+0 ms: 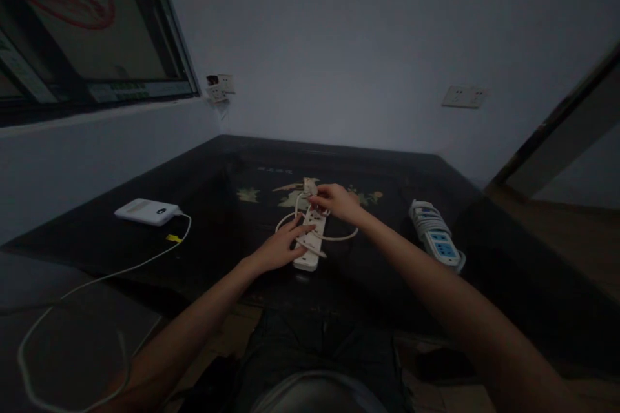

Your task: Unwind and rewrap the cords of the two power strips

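Note:
A white power strip (306, 263) lies lengthwise on the dark table in front of me, with its white cable (341, 239) looped loosely over and around it. My left hand (279, 246) grips the near half of the strip, its fingers laid across the top and its thumb lower down. At the far end, my right hand (338, 202) is closed in a pinch on the cable. Just beside those fingertips is a pale plug-like piece (309, 186), partly covered by the hand. Dim light makes the exact finger contact hard to see.
To the right lies a second power strip (436, 235), white and blue, wrapped in its cord. On the left are a white box-shaped device (146, 211) with a trailing cable and a small yellow piece (173, 239). Wall sockets (464, 97) are behind the table (372, 300).

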Demonstrator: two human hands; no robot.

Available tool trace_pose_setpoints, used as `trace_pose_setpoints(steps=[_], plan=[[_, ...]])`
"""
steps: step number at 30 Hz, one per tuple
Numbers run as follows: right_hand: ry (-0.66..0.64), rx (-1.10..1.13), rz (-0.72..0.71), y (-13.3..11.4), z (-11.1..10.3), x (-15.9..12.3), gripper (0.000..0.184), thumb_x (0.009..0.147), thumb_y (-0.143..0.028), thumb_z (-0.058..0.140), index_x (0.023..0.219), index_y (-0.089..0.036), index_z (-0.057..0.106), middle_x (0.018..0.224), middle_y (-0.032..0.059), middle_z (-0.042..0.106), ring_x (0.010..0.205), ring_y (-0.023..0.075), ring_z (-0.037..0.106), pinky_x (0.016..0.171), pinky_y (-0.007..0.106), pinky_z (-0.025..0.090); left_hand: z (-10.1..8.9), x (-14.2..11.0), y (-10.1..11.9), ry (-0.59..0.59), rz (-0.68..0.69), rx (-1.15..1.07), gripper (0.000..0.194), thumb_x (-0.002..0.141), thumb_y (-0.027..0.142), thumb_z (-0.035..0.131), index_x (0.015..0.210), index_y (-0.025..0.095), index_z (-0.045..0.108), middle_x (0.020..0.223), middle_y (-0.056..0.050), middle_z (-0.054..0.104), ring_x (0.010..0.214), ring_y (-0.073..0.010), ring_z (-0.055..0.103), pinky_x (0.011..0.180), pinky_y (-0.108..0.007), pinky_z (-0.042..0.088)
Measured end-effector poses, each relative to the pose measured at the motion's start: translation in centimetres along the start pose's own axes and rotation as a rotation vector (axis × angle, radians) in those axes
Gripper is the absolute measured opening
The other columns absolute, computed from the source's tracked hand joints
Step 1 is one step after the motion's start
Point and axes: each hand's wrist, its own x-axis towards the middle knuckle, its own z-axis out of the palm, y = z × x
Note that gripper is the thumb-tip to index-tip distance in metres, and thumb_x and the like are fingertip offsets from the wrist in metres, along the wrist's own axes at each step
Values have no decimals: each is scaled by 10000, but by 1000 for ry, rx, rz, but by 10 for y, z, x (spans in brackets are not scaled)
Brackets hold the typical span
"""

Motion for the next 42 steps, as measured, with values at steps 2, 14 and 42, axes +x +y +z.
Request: trace_pose_setpoints(steps=[2, 14, 42], plan=[[-12, 8, -25, -16, 14, -2, 183, 835, -235, 564, 681, -135, 576, 603, 2, 610, 531, 94, 536, 517, 198, 375, 2, 1, 0, 31, 19, 7, 543, 827, 314, 568, 1356, 274, 455, 1530, -80, 251, 1380, -304, 279, 1089, -466, 305], [34, 278, 34, -44, 25, -39, 210, 871, -330, 514, 779, -147, 562, 546, -41, 530, 458, 64, 437, 457, 176, 322, 8, -1, -3, 109, 8, -43, 450, 829, 381, 572, 1266, 273, 544, 1491, -67, 315, 1345, -290, 333, 1078, -440, 335], [-96, -750, 261, -29, 41, -30, 270, 871, -249, 530, 1086, -142, 654, 1076, 169, 673, 1032, 275, 623, 843, 338, 449, -14, 16, -45, 265, -417, -431, 490, 707, 438, 678, 1087, 148, 567, 1011, -99, 676, 929, -230, 642, 799, -362, 506]])
